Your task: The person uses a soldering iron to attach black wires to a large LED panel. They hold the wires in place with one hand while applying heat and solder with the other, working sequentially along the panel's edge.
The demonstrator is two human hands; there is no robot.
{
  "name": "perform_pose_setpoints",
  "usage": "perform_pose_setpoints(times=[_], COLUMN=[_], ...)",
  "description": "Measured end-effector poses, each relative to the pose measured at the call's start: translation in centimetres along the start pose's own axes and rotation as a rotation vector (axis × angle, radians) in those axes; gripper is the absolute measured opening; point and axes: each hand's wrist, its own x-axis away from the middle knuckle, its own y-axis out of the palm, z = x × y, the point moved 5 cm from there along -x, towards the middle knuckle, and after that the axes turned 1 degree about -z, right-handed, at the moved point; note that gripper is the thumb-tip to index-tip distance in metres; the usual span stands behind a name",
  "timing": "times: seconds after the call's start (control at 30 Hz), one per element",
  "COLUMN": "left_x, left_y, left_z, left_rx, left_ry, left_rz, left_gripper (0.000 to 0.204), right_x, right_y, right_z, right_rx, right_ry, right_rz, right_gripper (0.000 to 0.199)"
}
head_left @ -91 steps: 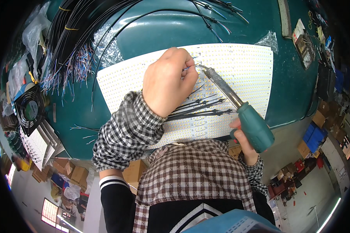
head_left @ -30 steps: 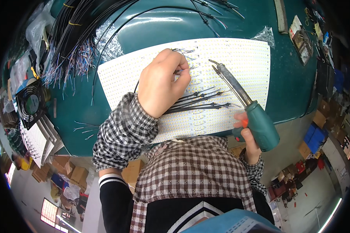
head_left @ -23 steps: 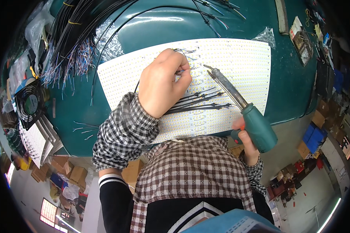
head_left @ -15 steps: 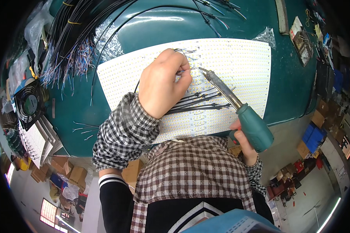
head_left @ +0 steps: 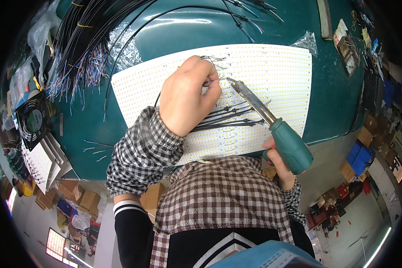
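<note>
A white LED panel [head_left: 281, 76] with rows of small yellowish chips lies on the green table. My left hand [head_left: 190, 94] is over its middle, fingers pinched on the thin wires of a black cable [head_left: 158, 98]. In my right hand [head_left: 281, 163] is the green handle of a soldering iron [head_left: 292, 145]. The iron slants up and left, its tip at the wire ends just right of my left fingertips; I cannot tell whether it touches them. Several black cables [head_left: 223, 120] lie across the panel below my left hand, their split ends along the panel's middle strip.
A large bundle of black cables [head_left: 82, 33] with stripped coloured ends lies at the far left. Beside it are a small black fan [head_left: 33, 120] and a stack of white panels [head_left: 44, 161]. A worn, dark-stained box [head_left: 347, 53] and clear plastic [head_left: 304, 43] are at the far right.
The soldering iron has shifted slightly left, bringing its tip closer to my left fingertips. My left hand has hardly moved.
</note>
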Motion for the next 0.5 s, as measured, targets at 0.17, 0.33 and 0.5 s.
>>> perform_pose_setpoints(times=[0.17, 0.33, 0.5], left_x=[0.0, 0.1, 0.0], left_y=[0.1, 0.0, 0.0], left_z=[-0.1, -0.1, 0.0], left_rx=[-0.015, -0.019, -0.022], left_ry=[0.024, 0.024, 0.023], left_rz=[0.002, 0.01, 0.002], left_gripper=[0.012, 0.012, 0.012], right_x=[-0.1, -0.2, 0.8], right_y=[0.1, 0.0, -0.4], right_z=[0.1, -0.3, 1.0], right_rx=[0.023, 0.077, 0.044], right_ry=[-0.072, -0.111, 0.01], right_rz=[0.008, -0.009, -0.004], right_gripper=[0.059, 0.057, 0.057])
